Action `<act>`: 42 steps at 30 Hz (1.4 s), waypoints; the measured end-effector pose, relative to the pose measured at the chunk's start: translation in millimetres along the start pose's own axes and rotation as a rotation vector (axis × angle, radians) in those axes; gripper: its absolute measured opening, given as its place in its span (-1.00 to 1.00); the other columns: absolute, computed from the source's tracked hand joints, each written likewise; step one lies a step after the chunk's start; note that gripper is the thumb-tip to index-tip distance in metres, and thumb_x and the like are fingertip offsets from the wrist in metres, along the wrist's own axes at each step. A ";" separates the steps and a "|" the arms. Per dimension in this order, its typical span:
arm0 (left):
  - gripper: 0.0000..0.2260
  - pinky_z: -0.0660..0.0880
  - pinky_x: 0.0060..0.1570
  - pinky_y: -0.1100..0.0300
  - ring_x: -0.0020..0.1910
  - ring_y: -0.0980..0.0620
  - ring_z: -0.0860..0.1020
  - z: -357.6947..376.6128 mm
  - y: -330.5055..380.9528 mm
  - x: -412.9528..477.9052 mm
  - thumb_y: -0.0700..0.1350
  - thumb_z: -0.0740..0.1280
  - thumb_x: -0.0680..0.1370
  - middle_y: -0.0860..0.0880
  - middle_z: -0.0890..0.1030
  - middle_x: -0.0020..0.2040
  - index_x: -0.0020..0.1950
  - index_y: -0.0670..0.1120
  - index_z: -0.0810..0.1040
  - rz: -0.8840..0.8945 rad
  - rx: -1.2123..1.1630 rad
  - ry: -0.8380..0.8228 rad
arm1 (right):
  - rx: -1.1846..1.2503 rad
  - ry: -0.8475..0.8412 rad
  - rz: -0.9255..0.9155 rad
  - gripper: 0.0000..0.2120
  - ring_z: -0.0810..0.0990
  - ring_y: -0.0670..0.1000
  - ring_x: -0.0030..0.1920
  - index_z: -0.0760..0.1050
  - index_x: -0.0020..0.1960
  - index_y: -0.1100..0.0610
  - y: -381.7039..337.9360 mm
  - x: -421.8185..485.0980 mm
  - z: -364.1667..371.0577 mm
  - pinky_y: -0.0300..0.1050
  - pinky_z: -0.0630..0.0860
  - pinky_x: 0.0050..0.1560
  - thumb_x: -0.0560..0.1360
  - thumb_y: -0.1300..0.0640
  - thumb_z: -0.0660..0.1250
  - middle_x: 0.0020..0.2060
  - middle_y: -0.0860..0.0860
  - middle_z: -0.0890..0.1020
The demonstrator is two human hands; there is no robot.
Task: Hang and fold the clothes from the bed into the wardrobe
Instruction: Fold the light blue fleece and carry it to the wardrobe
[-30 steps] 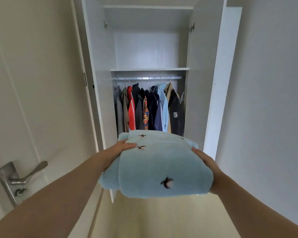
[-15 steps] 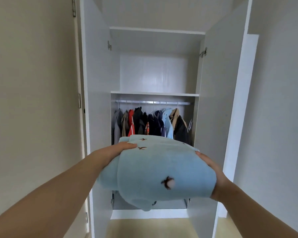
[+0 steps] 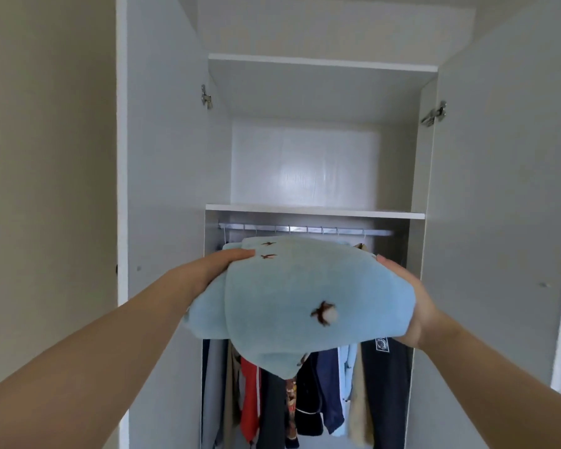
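Gripped at both side edges, the folded light-blue fleece garment with brown stitched marks (image 3: pixel 305 293) is held between the left hand (image 3: pixel 214 270), fingers laid over its top, and the right hand (image 3: pixel 415 306), cupped beneath. It is carried in the air just below the front edge of the white wardrobe shelf (image 3: pixel 314 211). It is judged soft, light and limp; a sagging fold underneath calls for support from below.

Folded garment (image 3: pixel 292 293) between left hand (image 3: pixel 208 270) and right hand (image 3: pixel 415 306); hanging clothes (image 3: pixel 382 384) behind, under shelf (image 3: pixel 314 211)
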State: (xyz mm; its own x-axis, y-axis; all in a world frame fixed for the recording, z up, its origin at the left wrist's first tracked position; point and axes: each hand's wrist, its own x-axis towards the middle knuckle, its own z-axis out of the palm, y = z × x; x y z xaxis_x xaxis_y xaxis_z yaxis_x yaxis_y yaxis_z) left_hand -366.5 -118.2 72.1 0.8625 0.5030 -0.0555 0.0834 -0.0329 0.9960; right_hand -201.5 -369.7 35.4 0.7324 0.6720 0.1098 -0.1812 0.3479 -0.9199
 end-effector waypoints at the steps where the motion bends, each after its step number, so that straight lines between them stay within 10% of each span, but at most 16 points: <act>1: -0.46 0.43 0.21 -0.02 0.09 -0.17 0.57 -2.6 5.3 14.1 0.08 0.43 0.26 -0.16 0.64 0.07 0.20 -0.10 0.57 0.015 -0.010 0.005 | -0.005 -0.022 -0.009 -0.69 0.68 0.09 -0.29 0.71 -0.22 0.06 -4.5 17.2 1.9 -0.07 0.59 -0.35 0.24 -0.15 0.37 -0.25 0.08 0.70; 5: -0.65 0.41 0.25 -0.01 0.14 -0.17 0.55 -10.0 28.5 61.5 0.03 0.30 0.49 -0.16 0.62 0.12 0.20 -0.12 0.56 0.101 -0.019 0.024 | -0.022 -0.045 -0.028 -0.59 0.65 0.05 -0.43 0.68 -0.39 0.06 -25.5 84.1 8.1 -0.15 0.55 -0.46 0.48 -0.12 0.24 -0.40 0.04 0.67; 13: -0.76 0.53 -0.47 0.26 -0.39 0.00 0.64 -10.8 113.8 152.3 0.00 0.17 0.58 -0.06 0.68 -0.32 -0.05 -0.10 0.57 0.274 -0.013 0.052 | -0.045 -0.193 -0.155 -0.49 0.63 0.04 -0.44 0.67 -0.37 0.08 -97.4 207.2 16.2 -0.19 0.55 -0.44 0.52 -0.17 0.15 -0.40 0.04 0.66; 18: -0.79 0.54 -0.36 0.26 -0.37 0.03 0.64 -13.5 165.8 205.0 -0.02 0.16 0.59 -0.03 0.67 -0.31 -0.02 -0.07 0.55 0.444 -0.024 0.092 | -0.071 -0.328 -0.323 -0.40 0.65 -0.03 -0.43 0.64 -0.49 -0.06 -146.9 269.3 30.0 -0.20 0.56 -0.46 0.59 -0.07 0.03 -0.42 -0.07 0.67; 24: -0.82 0.52 -0.44 0.34 -0.43 0.09 0.62 -35.6 198.1 275.1 -0.03 0.16 0.60 0.03 0.65 -0.39 -0.10 -0.03 0.52 0.570 -0.008 0.167 | -0.123 -0.307 -0.464 -0.74 0.62 -0.03 -0.30 0.49 0.05 0.00 -167.2 343.4 43.8 -0.20 0.56 -0.33 0.59 -0.09 0.09 -0.30 -0.05 0.64; 28: -0.84 0.55 -0.30 0.29 -0.30 0.07 0.64 -58.7 211.2 327.2 -0.01 0.19 0.58 0.03 0.67 -0.27 -0.02 -0.01 0.55 0.622 0.020 0.149 | -0.096 -0.336 -0.549 -0.74 0.65 -0.09 -0.38 0.50 -0.05 -0.01 -163.6 397.5 53.4 -0.27 0.54 -0.43 0.62 0.07 0.03 -0.36 -0.12 0.67; 38: -0.82 0.54 -0.23 0.24 -0.28 0.07 0.65 -143.5 256.3 426.4 -0.01 0.20 0.57 0.03 0.68 -0.23 0.03 -0.04 0.55 0.697 0.138 0.183 | 0.056 -0.219 -0.489 -0.77 0.66 -0.02 -0.39 0.58 -0.12 0.03 -146.8 527.9 113.8 -0.21 0.53 -0.47 0.55 -0.01 0.18 -0.35 -0.06 0.68; 42: -0.67 0.54 -0.05 0.19 -0.11 0.06 0.62 -168.4 264.4 455.7 -0.08 0.30 0.53 -0.02 0.63 -0.02 0.27 -0.14 0.46 0.859 0.225 0.289 | 0.087 -0.243 -0.479 -0.75 0.66 0.01 -0.31 0.55 0.15 -0.08 -128.2 575.5 125.5 -0.18 0.55 -0.35 0.52 0.03 0.21 -0.24 -0.09 0.68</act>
State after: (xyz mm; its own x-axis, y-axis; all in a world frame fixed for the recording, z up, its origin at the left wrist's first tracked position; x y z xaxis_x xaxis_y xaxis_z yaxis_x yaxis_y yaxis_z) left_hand -35.5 247.8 321.9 0.5179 0.4226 0.7438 -0.4047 -0.6449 0.6483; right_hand 160.8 54.5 263.8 0.5756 0.5528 0.6026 0.0743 0.6985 -0.7117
